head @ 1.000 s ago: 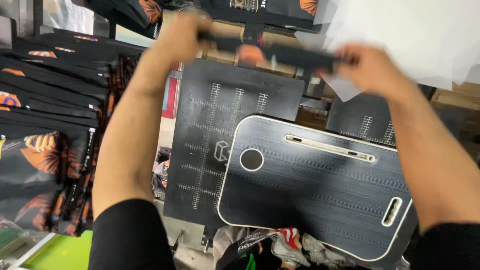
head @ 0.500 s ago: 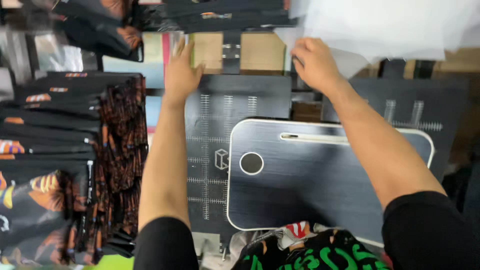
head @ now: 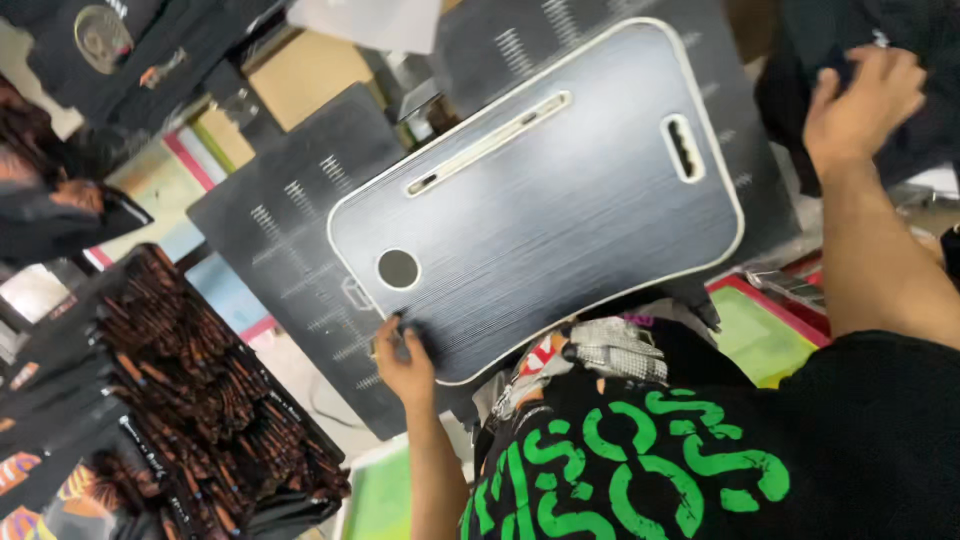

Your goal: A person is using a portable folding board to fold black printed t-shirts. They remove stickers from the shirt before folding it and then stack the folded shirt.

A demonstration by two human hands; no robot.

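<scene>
Head view, tilted. Our left hand (head: 403, 355) rested on the near corner of the rounded platen (head: 540, 190), fingers curled loosely over its pale edge, thumb side on top; a light hold rather than a firm clamp, probably to steady ourselves against the board. Our right hand (head: 860, 100) reached out past the far right of the platen into dark fabric (head: 900, 40), fingers bent and partly spread on the cloth. We could not tell whether it had pinched the cloth or only lay on it.

The platen lay bare, nothing over it, raised above a larger flat black board (head: 290, 250). It was a rounded rectangle, dark with a fine brushed grain and a thin white rim. It carried a round hole near our left hand, a long narrow slot along the far side and a short slot toward the right. The board beneath was matte black, with pale ruler ticks and a cross of alignment marks.

To the left stood a stack of folded black garments with orange print (head: 200, 400), their edges packed close in rows. A green-screened frame (head: 760, 335) sat just below the platen at right.
</scene>
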